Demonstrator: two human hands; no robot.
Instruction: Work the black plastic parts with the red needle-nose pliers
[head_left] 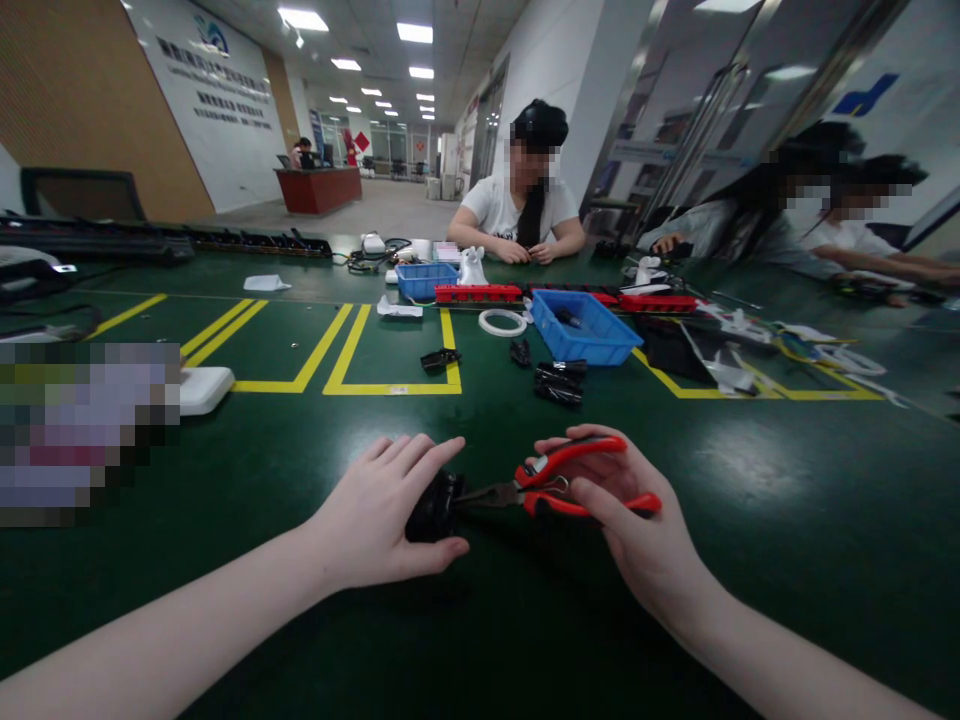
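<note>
Left hand (pixel 375 510): its grip was closed around the black piece (pixel 436 510), the fingers arched over its far side and the thumb along its near side.
Right hand (pixel 643 540): its grip held the pliers (pixel 570 458), the thumb laid across the lower handle.
Pliers: red-handled, with the handles spread apart and the nose pointing toward the left hand; the tips met the edge of the black piece, though I cannot tell whether they pinched it.
Black piece: near the middle of the table (pixel 300 460), between the two hands and partly hidden by the left one.
Loose black parts (pixel 559 385): a bundle lay beyond the right hand, close to the front of the blue bin (pixel 596 350).
Blue bin: it had a dark item (pixel 568 318) inside.
White ring (pixel 502 333): flat on the table, left of the blue bin.
Yellow tape (pixel 328 345): it marked out bays on the green surface.
White box (pixel 206 390): on the left side, near a blurred-out patch.
Across the table: a person (pixel 486 208) in a white top sat with both hands together, low in front.
</note>
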